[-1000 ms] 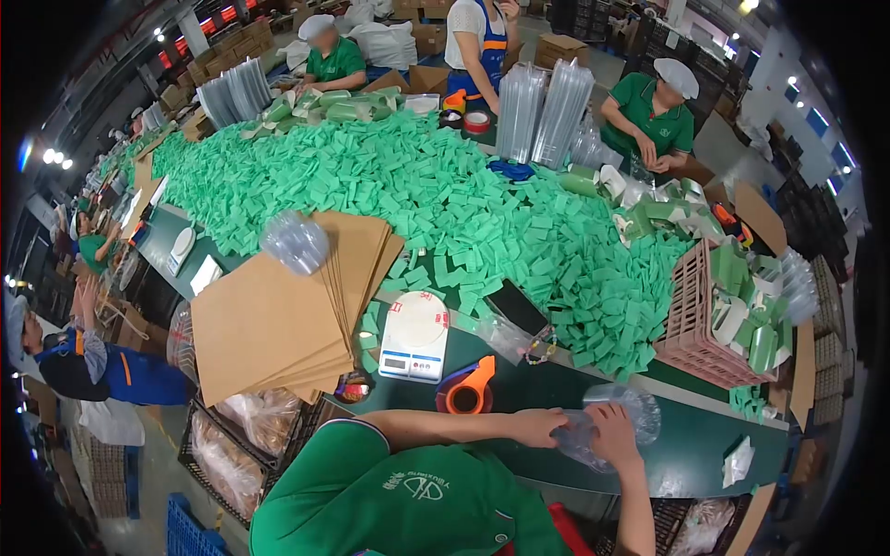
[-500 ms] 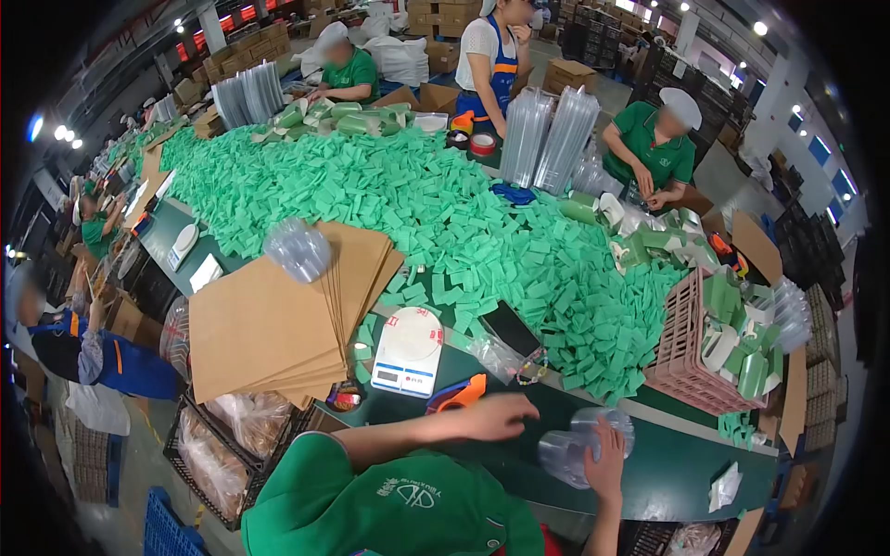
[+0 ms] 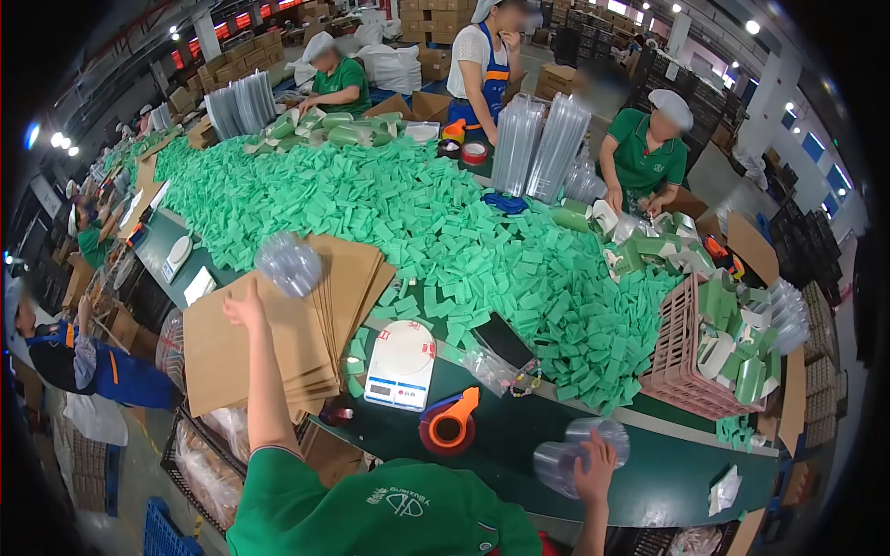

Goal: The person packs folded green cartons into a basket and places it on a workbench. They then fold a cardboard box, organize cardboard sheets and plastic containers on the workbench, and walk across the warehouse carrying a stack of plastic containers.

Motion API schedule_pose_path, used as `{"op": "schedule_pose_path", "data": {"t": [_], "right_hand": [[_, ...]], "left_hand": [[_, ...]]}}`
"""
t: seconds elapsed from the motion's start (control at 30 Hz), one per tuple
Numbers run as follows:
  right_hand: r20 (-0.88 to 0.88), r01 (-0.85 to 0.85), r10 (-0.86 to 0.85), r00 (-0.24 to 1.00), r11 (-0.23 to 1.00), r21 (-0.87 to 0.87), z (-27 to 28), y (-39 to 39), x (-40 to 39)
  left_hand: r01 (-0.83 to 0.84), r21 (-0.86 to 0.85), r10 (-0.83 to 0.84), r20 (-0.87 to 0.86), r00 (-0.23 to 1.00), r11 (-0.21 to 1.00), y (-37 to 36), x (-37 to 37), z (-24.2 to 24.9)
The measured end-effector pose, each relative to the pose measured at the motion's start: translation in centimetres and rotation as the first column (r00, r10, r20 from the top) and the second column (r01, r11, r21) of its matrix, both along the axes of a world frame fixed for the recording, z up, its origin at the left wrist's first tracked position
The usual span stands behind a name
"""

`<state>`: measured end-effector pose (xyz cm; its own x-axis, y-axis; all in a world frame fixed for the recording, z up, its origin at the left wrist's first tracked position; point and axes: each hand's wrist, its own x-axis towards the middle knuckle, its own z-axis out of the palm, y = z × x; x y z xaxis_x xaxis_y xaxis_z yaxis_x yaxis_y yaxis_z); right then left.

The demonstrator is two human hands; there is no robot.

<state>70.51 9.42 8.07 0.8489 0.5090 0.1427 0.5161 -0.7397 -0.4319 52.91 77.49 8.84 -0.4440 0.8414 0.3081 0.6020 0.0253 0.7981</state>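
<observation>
**Inspector:** Begin at the hands; what did each one have?

**Assessor:** The left hand [image 3: 243,306] was stretched out over the stack of brown cardboard sheets [image 3: 269,338], fingers spread apart and closed on nothing; just beyond it a bundle of clear plastic cups [image 3: 289,263] lay on the same stack; whether the fingertips touched the bundle or the card could not be made out. The right hand [image 3: 593,461] rested at the near edge of the table, fingers curled over a clear plastic container [image 3: 582,450]; the palm side was hidden, so the firmness of that grip could not be judged.

**Inspector:** What else was obscured?

**Assessor:** The container was transparent and its outline was hard to separate from the green table top [image 3: 519,435]; the person's own green shirt [image 3: 389,505] cut off the lower table edge; the lens darkened and bent the corners.

**Inspector:** And outward from there?

**Assessor:** Between the hands stood a white scale [image 3: 400,363] and an orange tape dispenser [image 3: 450,424]; behind them a deep heap of green cards [image 3: 445,213] covered most of the table; a pink basket [image 3: 695,357] of folded green-and-white pieces stood to the right; tall sleeves of clear plastic [image 3: 538,144] stood at the far side; other workers in green shirts sat round the table; cartons were stacked in the lit hall behind.
</observation>
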Motion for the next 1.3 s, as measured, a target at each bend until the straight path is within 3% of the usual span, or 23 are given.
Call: {"op": "schedule_pose_path", "data": {"t": [0.1,0.13,0.2,0.23,0.4,0.5,0.6,1.0,1.2,1.27,1.3], "right_hand": [[0.009,0.001,-0.001,1.0,1.0,0.007,-0.1,0.3,0.2],[0.011,0.002,-0.002,1.0,1.0,0.005,-0.2,0.3,0.2],[0.013,0.014,-0.014,1.0,1.0,0.006,-0.1,0.5,0.2],[0.01,0.023,-0.023,1.0,1.0,0.006,0.1,0.6,0.1],[0.021,0.055,-0.055,0.998,0.998,0.016,0.0,0.5,-0.1],[0.047,0.072,-0.072,0.996,0.997,0.013,0.0,0.7,-0.3],[0.069,0.086,-0.088,0.994,0.996,0.025,0.1,0.9,-0.4],[0.067,0.121,-0.124,0.99,0.992,0.044,-0.4,1.3,-0.5],[0.065,0.13,-0.133,0.989,0.99,0.05,-0.4,1.3,-0.5],[0.07,0.129,-0.133,0.989,0.99,0.048,-0.5,1.3,-0.5],[0.07,0.129,-0.133,0.989,0.99,0.049,-0.5,1.3,-0.5]], "left_hand": [[0.046,-0.242,0.052,0.384,0.922,0.969,2.4,-0.6,-3.6],[0.215,-0.264,-0.031,0.562,0.827,0.94,1.4,-0.5,-3.0],[0.55,-0.203,-0.134,0.85,0.51,0.81,-0.6,0.4,-1.9],[0.543,-0.227,-0.075,0.876,0.477,0.808,-0.4,0.9,-2.4],[0.547,-0.349,0.17,0.921,0.351,0.761,1.8,3.2,-6.4],[0.556,-0.356,0.236,0.931,0.278,0.751,2.4,4.8,-8.1],[0.693,-0.297,0.13,0.95,0.284,0.657,3.4,5.1,-8.9],[0.585,-0.255,0.115,0.957,0.266,0.77,2.9,5.9,-7.5],[0.694,-0.024,-0.077,0.99,0.114,0.719,-0.3,4.7,-7.0],[0.764,0.104,-0.162,0.987,0.002,0.637,-1.9,4.6,-6.2],[0.782,0.097,-0.187,0.982,0.025,0.615,-2.9,4.6,-5.0]]}}
